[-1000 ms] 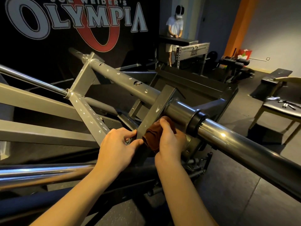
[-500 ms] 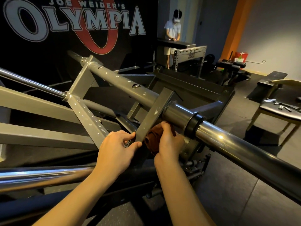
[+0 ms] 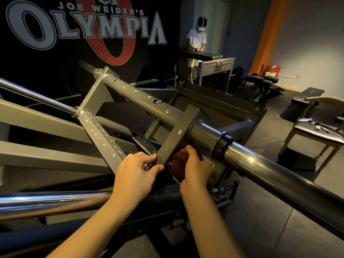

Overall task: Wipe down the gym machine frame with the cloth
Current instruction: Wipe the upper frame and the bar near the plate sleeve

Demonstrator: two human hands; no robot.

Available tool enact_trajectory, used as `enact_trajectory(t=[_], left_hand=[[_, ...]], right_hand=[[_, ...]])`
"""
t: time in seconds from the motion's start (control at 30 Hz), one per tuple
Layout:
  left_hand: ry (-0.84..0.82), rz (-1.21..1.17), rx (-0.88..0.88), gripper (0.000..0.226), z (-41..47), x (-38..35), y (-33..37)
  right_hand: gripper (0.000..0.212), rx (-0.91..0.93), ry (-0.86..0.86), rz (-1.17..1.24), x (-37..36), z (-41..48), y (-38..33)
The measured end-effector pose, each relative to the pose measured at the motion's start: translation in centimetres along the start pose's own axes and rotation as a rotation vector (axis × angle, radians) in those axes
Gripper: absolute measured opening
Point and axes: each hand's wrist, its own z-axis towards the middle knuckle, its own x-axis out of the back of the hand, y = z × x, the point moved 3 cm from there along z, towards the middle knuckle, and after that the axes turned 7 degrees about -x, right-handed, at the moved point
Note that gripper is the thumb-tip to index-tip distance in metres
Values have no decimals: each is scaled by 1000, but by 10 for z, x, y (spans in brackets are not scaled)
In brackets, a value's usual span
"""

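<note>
Head camera looks down at a dark grey rubber gym floor [image 3: 260, 229] under my arms. Far past my hands hangs a black wall banner with big silver letters and a red ring [image 3: 55, 38].

The grey painted metal gym machine frame [image 3: 104, 138] fills the space in front of me. It has lots of little chipped spots in its paint. My left hand [image 3: 134, 172] pinches the low end of a flat grey bar of the frame between thumb and fingers. My right hand [image 3: 195, 168] is curled round a dark brown soft cloth [image 3: 176, 164]. The cloth is bunched up and pressed on the frame, just right of my left thumb.

I count two hands, one cloth and three shiny silver round bars [image 3: 270, 168]. Far behind my hands stands one person in a white shirt [image 3: 197, 38]. Off to the right is one wooden chair with a black seat [image 3: 316, 133].
</note>
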Motion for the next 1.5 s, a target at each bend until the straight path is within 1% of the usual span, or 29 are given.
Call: enact_trajectory(t=[0.03, 0.13, 0.2, 0.27, 0.43, 0.5, 0.57, 0.6, 0.67, 0.77, 0.83, 0.93, 1.0, 1.1, 1.2, 1.3, 1.43, 1.5], left_hand=[[-2, 2, 1, 34, 0, 0, 0], [-1, 13, -3, 30, 0, 0, 1], [-5, 23, -3, 32, 0, 1, 1], [-6, 25, 6, 35, -1, 3, 2], [-19, -9, 15, 38, -1, 7, 7], [15, -1, -5, 40, -8, 13, 8], [100, 10, -67, 42, -19, 18, 11], [126, -2, -91, 41, -25, 19, 13], [123, -14, -113, 37, -30, 17, 15], [88, 28, -115, 37, -29, 13, 17], [77, 31, -110, 38, -27, 13, 18], [70, 41, -117, 38, -26, 12, 19], [64, 61, -121, 37, -25, 11, 18], [41, 100, -132, 36, -24, 8, 13], [22, 93, -132, 37, -24, 8, 12], [23, 33, -122, 37, -23, 7, 10], [39, 1, -115, 32, -21, 5, 11], [44, -12, -104, 30, -19, 4, 10]], right_hand=[[24, 16, -18, -1, -2, -2, 0], [19, 44, -29, 24, -3, -4, -2], [26, 31, 13, 28, 2, -2, -5], [33, 41, 20, -16, 6, -4, -6], [17, 83, -110, -169, 11, -29, 2], [17, 79, -136, -200, 18, -37, 7], [22, 120, -119, -206, 26, -38, 9], [24, 143, -100, -190, 29, -37, 8], [27, 136, -39, -100, 31, -31, 6], [36, 45, 98, 75, 31, -14, 5], [40, -2, 146, 202, 28, -7, 4], [36, 6, 166, 275, 26, -1, -1], [30, 52, 193, 266, 26, 1, -4], [27, 144, 205, 241, 25, -6, -1], [27, 191, 145, 159, 16, -18, 9], [31, 213, 73, 52, 12, -34, 18], [25, 187, -27, -78, 24, -41, 28], [25, 175, 22, -74, 36, -35, 27]])
